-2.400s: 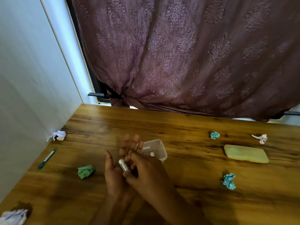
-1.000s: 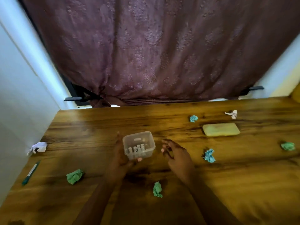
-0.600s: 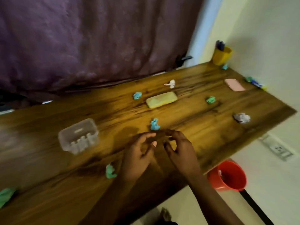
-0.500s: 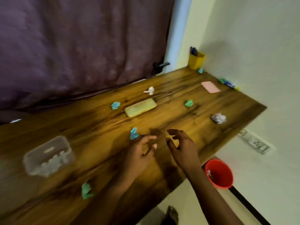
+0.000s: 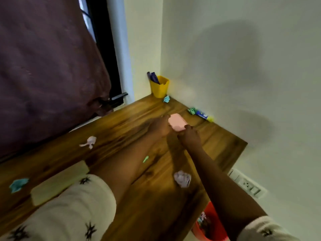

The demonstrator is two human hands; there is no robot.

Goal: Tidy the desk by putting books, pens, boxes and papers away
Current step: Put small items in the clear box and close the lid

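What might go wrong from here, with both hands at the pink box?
The right hand seems to pinch the pink box only at its near corner, so it may slip when lifted. The right forearm stretches beside the crumpled lavender paper near the desk edge; pulling back might sweep it off.

Open wood across the middle of the frame on the desk point(image 5: 121, 129), from the curtain point(image 5: 52, 75) at upper left down toward the front edge, broken only by a white paper ball point(image 5: 90, 141) left of centre and a green scrap point(image 5: 145, 159) at centre. Crowded at centre right: left hand point(image 5: 161, 126) and right hand point(image 5: 189, 136) meeting at the pink box point(image 5: 177, 122), forearms slanting up from the bottom edge, a lavender paper ball point(image 5: 182, 179) in the wedge between them. Beyond the box, closed off by the wall corner: yellow cup point(image 5: 159, 87), blue paper ball point(image 5: 166, 99) just beside it, green paper ball point(image 5: 192, 110) and blue-and-yellow tube point(image 5: 203, 116) along the right wall. Lower left taken by a pale flat box point(image 5: 59, 181) and a teal paper ball point(image 5: 18, 184). Under the desk edge at lower right, a red bin point(image 5: 210, 226).
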